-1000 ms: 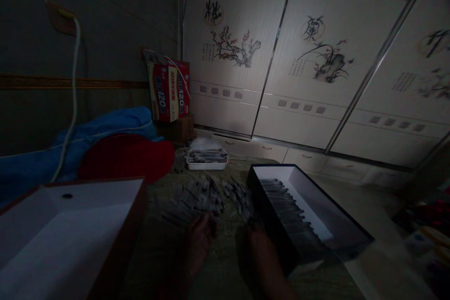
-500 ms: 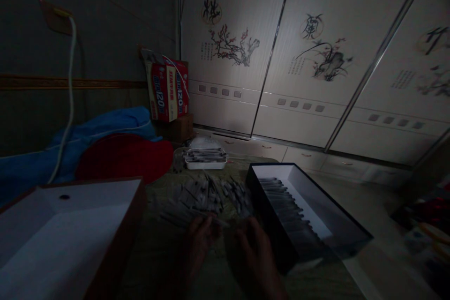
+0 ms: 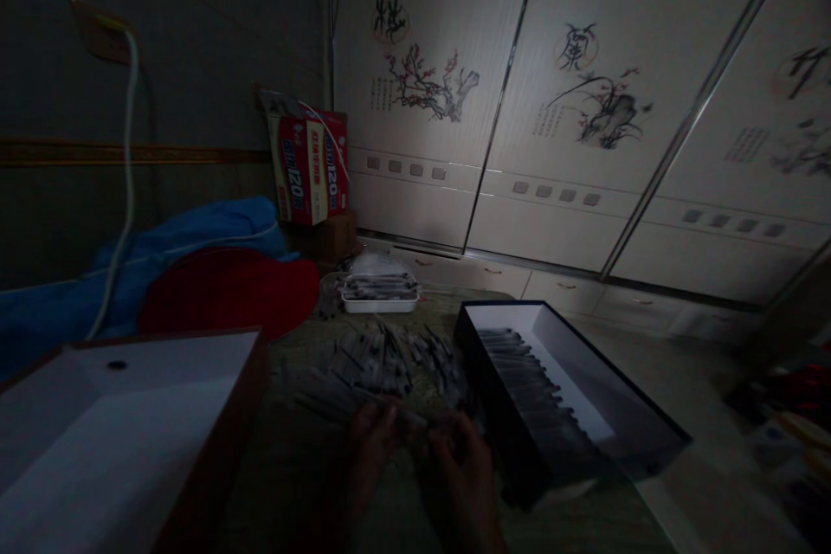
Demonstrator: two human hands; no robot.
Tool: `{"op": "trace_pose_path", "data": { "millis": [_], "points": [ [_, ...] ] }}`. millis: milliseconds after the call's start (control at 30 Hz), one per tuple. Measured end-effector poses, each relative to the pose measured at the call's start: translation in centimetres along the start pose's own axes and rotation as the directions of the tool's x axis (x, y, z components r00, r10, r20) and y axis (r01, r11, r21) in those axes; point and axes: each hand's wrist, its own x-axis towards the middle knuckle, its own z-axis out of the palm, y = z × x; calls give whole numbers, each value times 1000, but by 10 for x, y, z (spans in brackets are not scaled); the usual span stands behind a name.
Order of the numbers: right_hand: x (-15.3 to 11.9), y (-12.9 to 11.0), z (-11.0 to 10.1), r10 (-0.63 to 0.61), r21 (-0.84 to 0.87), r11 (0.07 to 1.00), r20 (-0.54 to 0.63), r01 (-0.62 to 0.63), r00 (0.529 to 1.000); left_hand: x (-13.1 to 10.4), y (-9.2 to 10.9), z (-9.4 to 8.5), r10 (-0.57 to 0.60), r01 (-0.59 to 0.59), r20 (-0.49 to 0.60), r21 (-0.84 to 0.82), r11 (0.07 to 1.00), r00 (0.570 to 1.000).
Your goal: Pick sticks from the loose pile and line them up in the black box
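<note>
My left hand (image 3: 369, 448) is closed on one end of a slim, pale pen-like stick (image 3: 413, 418) low in the middle of the view. At the stick's other end, the fingers of my right hand (image 3: 462, 460) are pinched together. Dim light hides its exact kind and the detail at the fingertips. Just beyond my hands lies a loose heap of similar slim sticks (image 3: 373, 359) with dark tips. A smaller bunch (image 3: 436, 355) spreads right of it. To the right, a dark box (image 3: 616, 376) with a white inside holds a row of such sticks (image 3: 529, 389).
A red-brown box (image 3: 227, 415) with a white inside stands at left. Behind the heap is a white tray (image 3: 381, 306) of sticks. Red cloth (image 3: 227, 290), blue cloth (image 3: 195, 229) and a white cable (image 3: 128, 173) lie left. A red carton (image 3: 312, 169) stands near the wardrobe doors (image 3: 428, 130).
My right hand has moved slightly left and toward my left hand, its fingers now at the stick's end. My left hand stays nearly in place.
</note>
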Motion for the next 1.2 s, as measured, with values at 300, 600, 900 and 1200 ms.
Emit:
{"op": "trace_pose_path", "data": {
  "millis": [300, 600, 900, 1200],
  "points": [
    [-1, 11, -1, -47, -105, 994, -32, 43, 998, 6, -7, -5, 38, -41, 30, 102, 994, 999],
    [-3, 30, -19, -378, -537, 792, -56, 291, 924, 5, -7, -5, 50, -56, 34, 201, 978, 998],
    [-2, 34, -14, -398, -592, 738, 8, 325, 918, 5, -4, -4, 49, -53, 25, 233, 971, 999],
    [-6, 21, -15, -315, -587, 746, 105, 315, 943, 4, -4, -4, 63, -67, 26, 242, 968, 998]
  ]
}}
